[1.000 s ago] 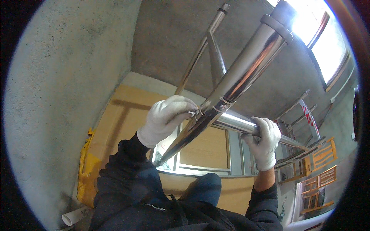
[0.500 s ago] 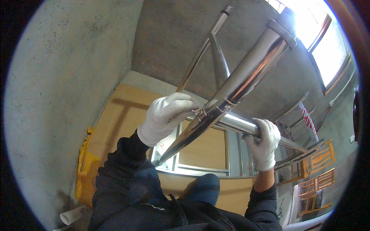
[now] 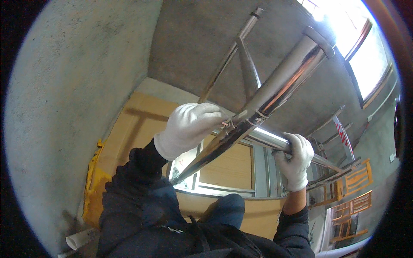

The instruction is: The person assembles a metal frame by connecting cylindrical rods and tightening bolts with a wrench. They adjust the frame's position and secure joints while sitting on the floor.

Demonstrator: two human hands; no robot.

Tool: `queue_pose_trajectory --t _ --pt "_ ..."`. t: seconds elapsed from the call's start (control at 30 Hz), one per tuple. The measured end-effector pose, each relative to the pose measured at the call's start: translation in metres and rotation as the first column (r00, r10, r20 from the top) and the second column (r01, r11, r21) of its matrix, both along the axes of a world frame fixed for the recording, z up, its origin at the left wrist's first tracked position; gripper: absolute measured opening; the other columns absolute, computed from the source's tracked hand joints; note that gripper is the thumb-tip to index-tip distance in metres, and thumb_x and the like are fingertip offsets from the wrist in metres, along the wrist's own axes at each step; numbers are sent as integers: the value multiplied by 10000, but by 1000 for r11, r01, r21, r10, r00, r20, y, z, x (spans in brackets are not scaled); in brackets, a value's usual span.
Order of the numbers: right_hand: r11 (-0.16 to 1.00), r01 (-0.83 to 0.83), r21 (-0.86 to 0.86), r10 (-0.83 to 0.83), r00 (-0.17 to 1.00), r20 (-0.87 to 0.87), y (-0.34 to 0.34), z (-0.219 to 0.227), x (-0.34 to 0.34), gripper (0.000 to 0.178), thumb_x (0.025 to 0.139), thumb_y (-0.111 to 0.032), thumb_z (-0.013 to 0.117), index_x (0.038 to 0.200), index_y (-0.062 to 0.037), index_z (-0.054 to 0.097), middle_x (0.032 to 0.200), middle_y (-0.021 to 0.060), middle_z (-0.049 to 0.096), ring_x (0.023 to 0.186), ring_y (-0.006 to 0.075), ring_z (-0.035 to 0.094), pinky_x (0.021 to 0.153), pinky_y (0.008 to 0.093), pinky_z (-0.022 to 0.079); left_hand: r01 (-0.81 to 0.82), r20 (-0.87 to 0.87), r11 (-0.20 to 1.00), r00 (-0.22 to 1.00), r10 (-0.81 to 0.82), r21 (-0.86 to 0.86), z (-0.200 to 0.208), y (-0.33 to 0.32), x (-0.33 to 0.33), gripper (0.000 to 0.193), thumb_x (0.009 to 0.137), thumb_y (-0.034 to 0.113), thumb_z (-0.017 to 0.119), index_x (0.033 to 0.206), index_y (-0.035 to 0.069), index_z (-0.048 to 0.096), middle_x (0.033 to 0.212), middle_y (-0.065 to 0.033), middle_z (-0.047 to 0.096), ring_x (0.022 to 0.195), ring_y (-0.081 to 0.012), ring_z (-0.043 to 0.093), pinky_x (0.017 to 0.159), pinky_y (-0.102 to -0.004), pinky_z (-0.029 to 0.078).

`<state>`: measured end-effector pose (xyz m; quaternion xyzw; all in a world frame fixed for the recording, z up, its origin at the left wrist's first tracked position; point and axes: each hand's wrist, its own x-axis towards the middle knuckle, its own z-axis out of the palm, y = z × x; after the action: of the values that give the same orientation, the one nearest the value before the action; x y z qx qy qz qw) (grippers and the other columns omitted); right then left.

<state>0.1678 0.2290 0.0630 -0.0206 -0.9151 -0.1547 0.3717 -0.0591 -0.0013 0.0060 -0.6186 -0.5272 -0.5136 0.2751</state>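
A thick shiny metal post (image 3: 286,79) slants up to the right in front of me, with a collar at its upper end. A thinner metal tube (image 3: 267,137) runs off its right side. My right hand (image 3: 296,161), in a white glove, is wrapped round this tube. On the post's left side, my gloved left hand (image 3: 189,129) is closed, thumb and fingers pinched against a small metal fitting (image 3: 230,125); what the fingertips hold is too small to make out. A second small fitting (image 3: 260,118) sits on the post's right side.
A thinner braced metal tube (image 3: 223,62) stands beyond the post. Below lie brown cardboard (image 3: 144,124) and a silvery metal frame (image 3: 223,189). A rough grey wall (image 3: 81,86) rises on the left. Wooden chairs (image 3: 358,176) and a ladder-like frame (image 3: 343,133) are at right.
The post's upper end has shifted slightly right and down in the picture. My left hand has edged right, its fingers still at the fitting. My right hand keeps its hold on the tube.
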Motion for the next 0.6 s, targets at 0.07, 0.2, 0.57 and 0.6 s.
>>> queue_pose_trajectory --t 0.07,0.2,0.57,0.6 --pt "1000 4 -5 -4 1000 2 -1 1 0 501 568 -295 809 972 -61 626 836 80 626 751 280 599 680 387 450 9 23 1000 1000 -9 0 0 1 2 260 762 0 678 1015 27 624 984 -124 668 874 -317 653 740 -395 518" --pt "1000 4 -12 -4 1000 -10 -1 0 0 491 564 -274 807 965 -55 628 852 85 636 763 284 604 686 389 452 2 41 998 999 -5 67 -10 6 4 249 760 -9 685 999 24 619 962 -128 668 859 -323 651 733 -398 514" --pt "1000 -18 -5 18 1000 -13 -1 1 -4 480 577 -293 803 951 -55 619 805 78 612 738 283 592 673 381 440 306 716 946 683 -143 -103 14 -13 28 60 882 62 614 912 11 603 728 -60 630 556 -108 587 516 -255 473" --pt "1000 -18 -5 18 1000 -17 -1 0 -2 477 579 -290 802 951 -56 618 803 77 611 736 282 591 672 380 438 410 836 911 515 -187 -48 25 -17 34 72 890 82 611 899 11 600 713 -49 624 549 -97 580 515 -251 473"
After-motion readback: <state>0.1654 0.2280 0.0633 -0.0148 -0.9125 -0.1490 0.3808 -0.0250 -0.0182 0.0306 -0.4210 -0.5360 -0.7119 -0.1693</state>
